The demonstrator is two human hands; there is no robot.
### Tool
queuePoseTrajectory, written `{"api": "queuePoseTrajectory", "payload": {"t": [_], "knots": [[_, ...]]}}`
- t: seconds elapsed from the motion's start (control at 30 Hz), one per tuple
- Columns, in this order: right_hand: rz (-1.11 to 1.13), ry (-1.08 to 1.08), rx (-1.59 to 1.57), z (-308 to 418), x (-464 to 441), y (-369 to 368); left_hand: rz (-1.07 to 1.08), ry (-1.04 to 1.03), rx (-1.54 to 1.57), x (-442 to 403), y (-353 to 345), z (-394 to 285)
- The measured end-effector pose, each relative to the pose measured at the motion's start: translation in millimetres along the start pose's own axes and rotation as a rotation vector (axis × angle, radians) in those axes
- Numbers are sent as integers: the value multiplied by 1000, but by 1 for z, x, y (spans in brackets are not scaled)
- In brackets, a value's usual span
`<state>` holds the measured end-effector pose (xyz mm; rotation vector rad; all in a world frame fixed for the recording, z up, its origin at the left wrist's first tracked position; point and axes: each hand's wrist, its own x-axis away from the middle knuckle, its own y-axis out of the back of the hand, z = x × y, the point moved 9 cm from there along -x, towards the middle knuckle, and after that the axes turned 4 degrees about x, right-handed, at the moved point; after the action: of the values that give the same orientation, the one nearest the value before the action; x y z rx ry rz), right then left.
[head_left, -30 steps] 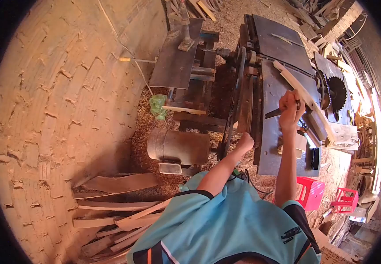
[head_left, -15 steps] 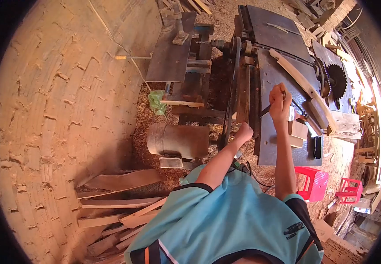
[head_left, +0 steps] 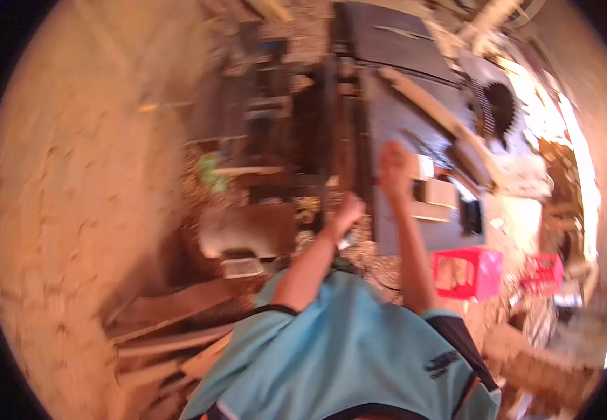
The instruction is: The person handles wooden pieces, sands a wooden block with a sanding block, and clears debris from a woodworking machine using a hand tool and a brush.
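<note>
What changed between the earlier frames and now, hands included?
The right hand moved left, away from the long wooden bar and toward the left edge of the metal tabletop; blur hides whether it still grips the dark tool. The scene shifted left in view. The left hand stayed beside the tabletop; the bar, wooden block and circular saw blade kept their places.

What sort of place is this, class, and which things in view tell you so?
Most likely a woodworking shop: there is a toothed circular saw blade, long boards lie piled at the lower left, and what look like wood shavings litter the floor.
</note>
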<state>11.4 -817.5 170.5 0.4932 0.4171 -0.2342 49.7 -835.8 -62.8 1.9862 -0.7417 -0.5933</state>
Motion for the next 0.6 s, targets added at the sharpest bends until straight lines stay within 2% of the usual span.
{"api": "queuePoseTrajectory", "payload": {"t": [0.03,0.07,0.1,0.17,0.23,0.3,0.33,0.4,0.47,0.53,0.6], "knots": [[-13,-9,-9,5,-4,1,-60,451,497,5,26,17],[5,101,11,10,-8,2,-89,941,969,28,14,36],[-16,39,-71,17,-8,8,-216,899,949,26,-12,56],[-54,25,-172,32,-2,18,-234,892,654,29,-6,59],[-29,67,-219,56,-7,24,-143,932,736,33,-16,61],[-22,2,-201,26,-8,12,-93,922,789,30,-16,58],[-15,41,-152,20,-10,7,-130,949,958,31,-26,60],[7,128,-53,23,-14,1,-148,898,939,30,-27,59],[-7,88,-130,30,-12,11,-233,866,820,26,-16,62],[-16,0,-238,50,-11,20,-229,867,797,29,1,55],[-9,-72,-231,32,-8,15,-55,927,844,33,8,46]]}}
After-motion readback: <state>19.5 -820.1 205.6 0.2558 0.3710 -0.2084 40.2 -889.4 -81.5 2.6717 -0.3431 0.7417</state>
